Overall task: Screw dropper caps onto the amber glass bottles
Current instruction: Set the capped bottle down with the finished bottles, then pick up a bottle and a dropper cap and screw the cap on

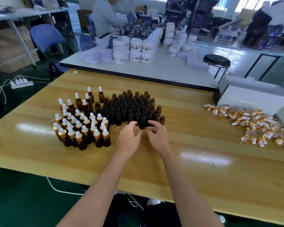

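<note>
Your left grip [129, 136] and right grip [156, 134] sit side by side low over the table [179, 161]. Fingers are loosely curled on both, both released, nothing seen held. Between the two sets of fingertips stands one open bottle [142, 124]: upright, long axis vertical, mouth up, no cap. Blur hides whether either grip touches it.

Just beyond both grips is the packed block of open bottles [131, 107], all upright, mouths up, crowding that front bottle on its far side. Near the left of your left grip are the capped bottles [82, 128], upright, white bulbs up, gold collars.

Well right of your right grip is a loose pile of dropper caps [256, 125], lying on their sides and pointing every way, with a white box [252, 99] beyond the pile.

Far beyond the grips are white jars [134, 48] on a second table, a black stool [216, 60], a blue chair [46, 36] and a person [105, 15]. A power strip [21, 83] lies far left on the floor.
</note>
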